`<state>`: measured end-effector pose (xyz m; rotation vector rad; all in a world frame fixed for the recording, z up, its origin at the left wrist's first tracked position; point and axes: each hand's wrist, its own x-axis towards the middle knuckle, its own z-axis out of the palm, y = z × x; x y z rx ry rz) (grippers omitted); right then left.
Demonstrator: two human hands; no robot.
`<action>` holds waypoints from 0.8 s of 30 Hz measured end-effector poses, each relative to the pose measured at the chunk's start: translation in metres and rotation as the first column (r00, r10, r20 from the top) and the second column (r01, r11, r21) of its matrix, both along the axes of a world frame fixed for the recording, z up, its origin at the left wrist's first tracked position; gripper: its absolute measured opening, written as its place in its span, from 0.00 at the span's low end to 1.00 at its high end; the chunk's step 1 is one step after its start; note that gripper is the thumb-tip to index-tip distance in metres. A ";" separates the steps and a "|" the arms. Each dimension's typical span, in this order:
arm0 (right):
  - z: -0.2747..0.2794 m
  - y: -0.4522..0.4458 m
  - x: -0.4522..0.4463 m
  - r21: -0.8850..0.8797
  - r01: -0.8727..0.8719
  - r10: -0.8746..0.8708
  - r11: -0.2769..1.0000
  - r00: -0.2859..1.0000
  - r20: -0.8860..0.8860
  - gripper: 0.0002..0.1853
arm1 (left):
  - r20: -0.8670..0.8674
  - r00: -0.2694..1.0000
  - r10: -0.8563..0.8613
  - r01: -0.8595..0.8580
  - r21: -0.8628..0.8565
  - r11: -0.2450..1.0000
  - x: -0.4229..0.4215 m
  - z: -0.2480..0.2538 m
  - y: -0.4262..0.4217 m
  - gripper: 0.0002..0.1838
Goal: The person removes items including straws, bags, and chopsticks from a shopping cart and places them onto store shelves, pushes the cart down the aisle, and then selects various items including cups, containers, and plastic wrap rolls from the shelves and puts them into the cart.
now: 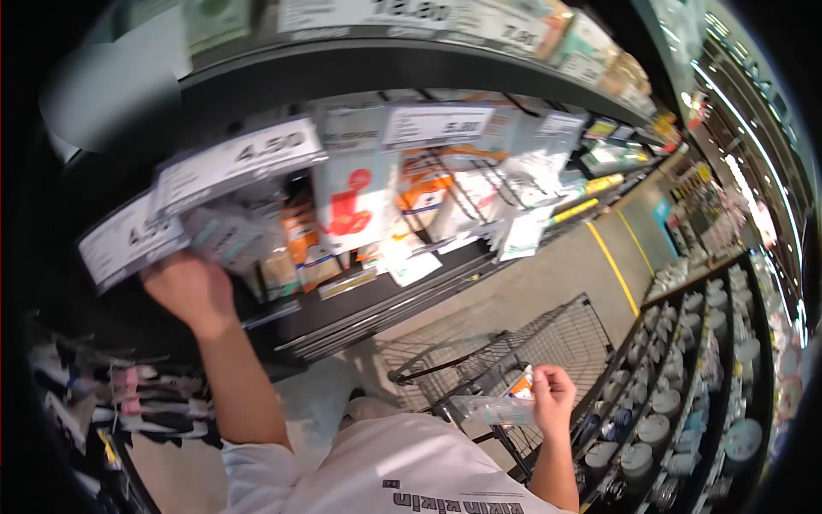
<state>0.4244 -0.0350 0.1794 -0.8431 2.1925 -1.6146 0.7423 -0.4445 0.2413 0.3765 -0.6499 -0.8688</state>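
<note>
My left hand (193, 287) reaches up to the hanging rack at the left. Its fingers are hidden behind a price tag (128, 240), so I cannot see whether they grip anything. Just beside it hangs a clear plastic packet (229, 242) with pale print. Low on the right, my right hand (553, 396) is closed on a clear plastic packet (497, 409) with an orange and white label, held out above the cart. A larger price tag reading 4.50 (244, 165) juts out over the rack.
Orange packets (306, 240) and a card with a red print (349, 206) hang along the rack. Below stands a wire shopping cart (556, 343). Stepped shelves with white dishes (659, 403) line the right side. Yellow lines (612, 265) mark the floor.
</note>
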 end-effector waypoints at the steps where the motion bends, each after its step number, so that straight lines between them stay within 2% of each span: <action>1: 0.001 0.001 0.002 -0.003 0.000 0.000 1.000 1.000 -0.010 0.04 | 0.054 0.999 0.005 -0.005 -0.002 1.000 0.001 -0.002 -0.005 0.16; 2: 0.001 0.001 0.004 -0.005 -0.004 0.004 1.000 1.000 -0.018 0.05 | 0.069 0.992 0.102 -0.100 -0.037 0.994 -0.003 -0.001 -0.009 0.16; 4: 0.005 0.000 0.010 -0.010 0.034 -0.034 0.999 0.999 0.037 0.05 | 0.026 0.995 0.100 -0.097 -0.087 0.991 0.000 -0.003 -0.010 0.17; 6: 0.000 0.000 0.013 -0.036 0.051 -0.048 0.998 0.996 0.079 0.06 | 0.052 0.977 0.208 -0.194 -0.201 0.960 -0.001 -0.002 -0.008 0.17; 7: 0.002 -0.002 0.017 -0.048 0.059 -0.054 0.997 0.994 0.098 0.06 | 0.031 0.979 0.201 -0.194 -0.154 0.969 -0.004 0.003 -0.002 0.18; 10: -0.001 0.000 0.017 -0.019 0.013 -0.012 1.000 0.998 0.058 0.07 | 0.128 0.979 0.157 -0.144 -0.106 0.984 0.012 -0.008 -0.016 0.18; 16: -0.006 0.005 0.013 0.010 0.003 -0.004 1.000 0.998 0.068 0.07 | 0.123 0.969 0.216 -0.221 0.025 0.975 0.018 -0.005 -0.019 0.17; 19: -0.002 0.005 0.014 0.016 -0.009 0.008 1.000 0.998 0.070 0.08 | 0.169 0.963 0.209 -0.212 -0.004 0.977 0.023 -0.011 -0.024 0.18; 24: 0.001 0.004 0.015 0.004 -0.012 0.012 1.000 0.994 0.105 0.06 | -0.002 0.998 0.061 -0.061 0.003 0.998 0.020 -0.003 -0.024 0.19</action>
